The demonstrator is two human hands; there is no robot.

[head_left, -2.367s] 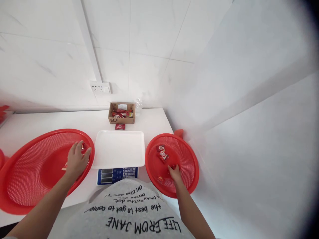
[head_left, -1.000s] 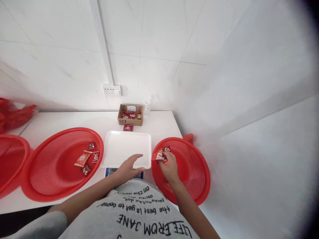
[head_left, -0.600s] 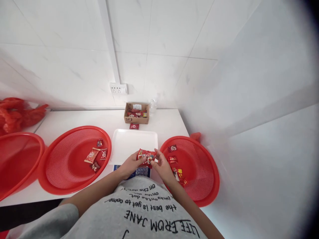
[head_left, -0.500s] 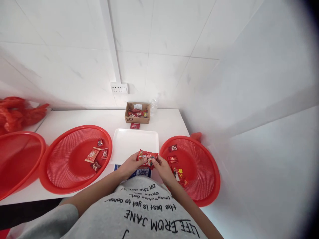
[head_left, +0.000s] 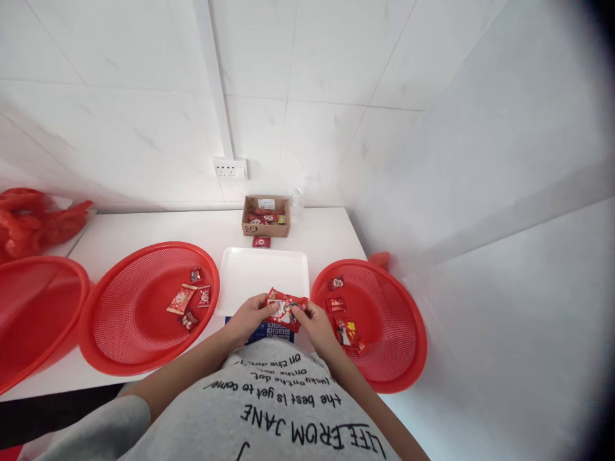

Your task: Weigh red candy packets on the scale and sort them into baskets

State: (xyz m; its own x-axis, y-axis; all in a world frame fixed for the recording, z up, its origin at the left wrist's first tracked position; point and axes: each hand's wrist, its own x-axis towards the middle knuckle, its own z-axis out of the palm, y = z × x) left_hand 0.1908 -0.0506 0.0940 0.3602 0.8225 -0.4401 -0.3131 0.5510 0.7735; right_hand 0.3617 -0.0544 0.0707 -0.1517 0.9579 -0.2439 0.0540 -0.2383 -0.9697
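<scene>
Both hands pinch a red printed snack packet (head_left: 284, 308) between them, close to my body. My left hand (head_left: 250, 317) has its thumb on the packet's left part, and my right hand (head_left: 314, 323) presses its right part the same way. The packet is above the near edge of a white tray (head_left: 264, 275), which lies on a blue-fronted scale (head_left: 273, 331) with a keypad, partly covered by my hands and shirt. Right of my right hand, a red basket (head_left: 389, 326) holds several small packets. Left of my left hand, another red basket (head_left: 129, 307) has several wrapped packets on its right side.
A cardboard box (head_left: 266, 228) of red packets stands against the wall, with one dark red packet (head_left: 262, 242) in front. Beside it lies clear plastic (head_left: 298, 197). Far left are a third red basket (head_left: 38, 307) and red plastic bags (head_left: 33, 221). A wall borders the right.
The packet in my hands looks flatter and more spread out, with more of its print showing. Both hands stay in nearly the same place; the view has shifted slightly.
</scene>
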